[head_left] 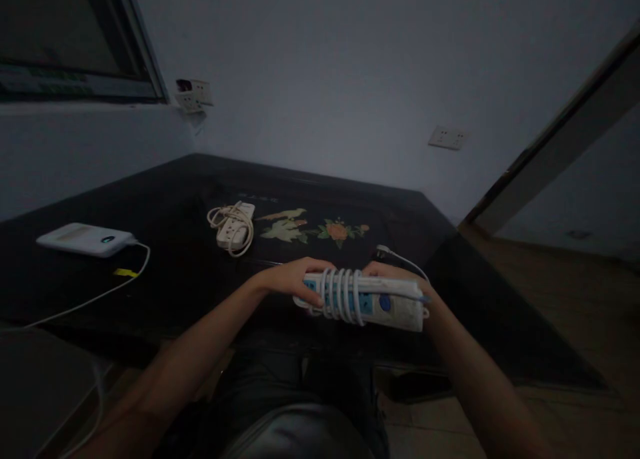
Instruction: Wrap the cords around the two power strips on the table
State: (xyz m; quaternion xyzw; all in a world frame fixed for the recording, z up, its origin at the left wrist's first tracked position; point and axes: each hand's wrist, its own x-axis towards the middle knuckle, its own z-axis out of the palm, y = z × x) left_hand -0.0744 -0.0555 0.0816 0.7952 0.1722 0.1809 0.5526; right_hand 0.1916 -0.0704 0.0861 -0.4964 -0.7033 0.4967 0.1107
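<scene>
A white power strip (400,312) is held in front of the body, above the bench (170,192) near its front edge. Blue sockets and 1 round, dark blue button can be seen on it, and its pale cord (345,295) is wound around the middle in loops. It is clasped at its left end by the left hand (297,279), with the grip closed around it. The right hand (385,272) is partly hidden behind the strip, so its grip cannot be told. A white plug (384,249) is seen just beside that hand. Farther back, a 2nd power strip (233,234) is left under its own messy cord. Small pale writing (257,197) is printed on the bench, too blurry to be read.
</scene>
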